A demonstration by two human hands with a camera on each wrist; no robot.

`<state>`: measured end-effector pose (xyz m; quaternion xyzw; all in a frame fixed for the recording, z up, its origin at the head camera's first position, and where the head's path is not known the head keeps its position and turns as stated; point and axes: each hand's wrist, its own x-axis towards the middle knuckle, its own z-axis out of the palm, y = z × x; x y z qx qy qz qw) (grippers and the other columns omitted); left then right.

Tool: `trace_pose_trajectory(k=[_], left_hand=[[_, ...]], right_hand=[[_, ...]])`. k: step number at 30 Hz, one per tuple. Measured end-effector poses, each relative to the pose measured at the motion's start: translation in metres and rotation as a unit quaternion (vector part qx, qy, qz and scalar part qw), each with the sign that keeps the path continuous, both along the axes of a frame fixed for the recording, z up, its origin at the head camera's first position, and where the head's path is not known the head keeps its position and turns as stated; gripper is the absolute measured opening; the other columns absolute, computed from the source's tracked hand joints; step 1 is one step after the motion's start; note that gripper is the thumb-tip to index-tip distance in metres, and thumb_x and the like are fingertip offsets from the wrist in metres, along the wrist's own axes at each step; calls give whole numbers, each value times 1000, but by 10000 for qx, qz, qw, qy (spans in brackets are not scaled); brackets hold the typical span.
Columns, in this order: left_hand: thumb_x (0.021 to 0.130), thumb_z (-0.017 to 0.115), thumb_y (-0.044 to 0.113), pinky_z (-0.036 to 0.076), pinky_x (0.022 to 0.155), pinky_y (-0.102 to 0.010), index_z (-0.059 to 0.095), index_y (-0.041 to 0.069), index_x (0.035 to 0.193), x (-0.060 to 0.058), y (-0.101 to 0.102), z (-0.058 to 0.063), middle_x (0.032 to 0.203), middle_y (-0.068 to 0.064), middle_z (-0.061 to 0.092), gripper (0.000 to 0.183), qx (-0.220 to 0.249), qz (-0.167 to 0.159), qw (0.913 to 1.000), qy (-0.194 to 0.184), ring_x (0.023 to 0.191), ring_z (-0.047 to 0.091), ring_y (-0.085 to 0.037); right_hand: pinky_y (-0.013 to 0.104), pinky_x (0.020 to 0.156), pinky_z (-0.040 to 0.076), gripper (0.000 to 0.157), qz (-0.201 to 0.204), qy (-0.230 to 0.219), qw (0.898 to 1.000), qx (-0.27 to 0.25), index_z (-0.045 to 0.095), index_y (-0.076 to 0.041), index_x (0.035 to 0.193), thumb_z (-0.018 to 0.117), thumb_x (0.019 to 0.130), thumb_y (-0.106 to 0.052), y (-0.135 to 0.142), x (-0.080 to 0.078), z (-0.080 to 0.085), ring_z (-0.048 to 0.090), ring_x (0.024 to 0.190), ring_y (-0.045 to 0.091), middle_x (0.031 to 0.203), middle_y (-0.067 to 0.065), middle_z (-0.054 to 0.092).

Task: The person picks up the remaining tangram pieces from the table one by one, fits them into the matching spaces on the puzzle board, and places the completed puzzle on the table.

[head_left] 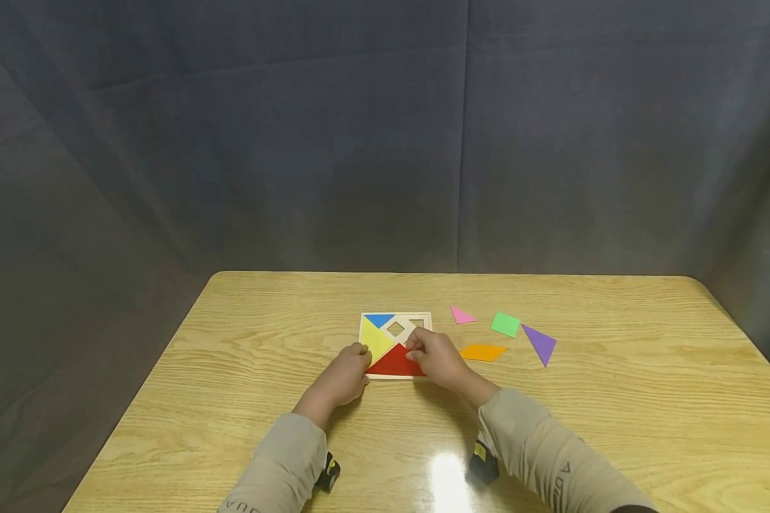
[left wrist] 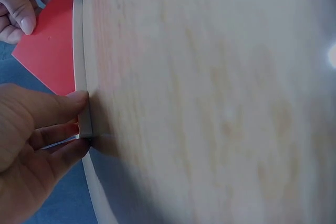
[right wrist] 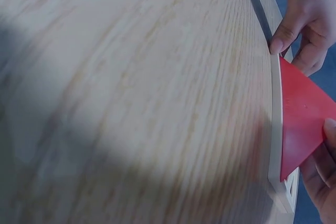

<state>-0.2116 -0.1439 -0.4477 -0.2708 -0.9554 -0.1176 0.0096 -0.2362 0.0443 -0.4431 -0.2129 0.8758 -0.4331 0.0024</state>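
A pale wooden tangram board (head_left: 412,315) lies on the table, holding a yellow triangle (head_left: 373,340) and a blue triangle (head_left: 378,318). At its near left corner my left hand (head_left: 345,374) grips the rim; the left wrist view has thumb and fingers around that corner. My right hand (head_left: 441,360) pinches a red triangle (head_left: 390,362) over the board's near side. In the right wrist view the red triangle (right wrist: 304,114) has its long edge along the near rim and looks raised towards its tip. Cut-out openings show in the board's far right part.
Right of the board lie a pink triangle (head_left: 462,315), a green square (head_left: 505,324), an orange parallelogram (head_left: 483,353) and a purple triangle (head_left: 542,345). The wooden table (head_left: 263,320) ends at a dark curtain (head_left: 334,157) behind.
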Motion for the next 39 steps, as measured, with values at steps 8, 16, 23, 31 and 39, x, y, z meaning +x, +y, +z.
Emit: trace_pose_trajectory(k=[8,16,23,31,39], left_hand=[[76,61,2,39,88,-37,54,-5,91,-2,2,1,108,-21,47,18,-90,65,9999,-47,101,46,-34],[76,61,2,38,88,-37,54,-5,92,-2,3,2,109,-21,47,19,-80,141,9998,-118,101,46,-34],[75,61,2,39,87,-37,54,-3,89,-1,3,2,106,-20,47,16,-35,117,9999,-42,100,47,-33],[76,61,2,39,87,-37,55,-4,91,-1,4,2,107,-19,47,18,-20,203,9997,-114,101,46,-33],[76,60,3,39,88,-37,55,-3,92,1,3,2,109,-19,47,17,-68,237,9996,-146,101,46,-33]], right_hand=[[22,58,44,13,11,115,9999,83,53,-5,74,62,74,4,-1,-3,2,47,62,11,66,-1,53],[22,57,44,14,44,152,9998,124,53,-6,72,63,73,3,-2,-7,-1,48,61,10,64,-1,54],[22,57,43,15,-26,46,9999,108,53,-7,69,65,72,3,-2,-10,-1,47,61,10,63,-2,53],[23,57,42,12,-117,-188,9994,251,55,-6,70,65,73,1,-5,-11,1,47,62,11,64,-2,53],[21,55,41,11,-143,-406,9987,273,55,-4,71,63,74,3,-8,-12,-1,46,60,13,63,-1,52]])
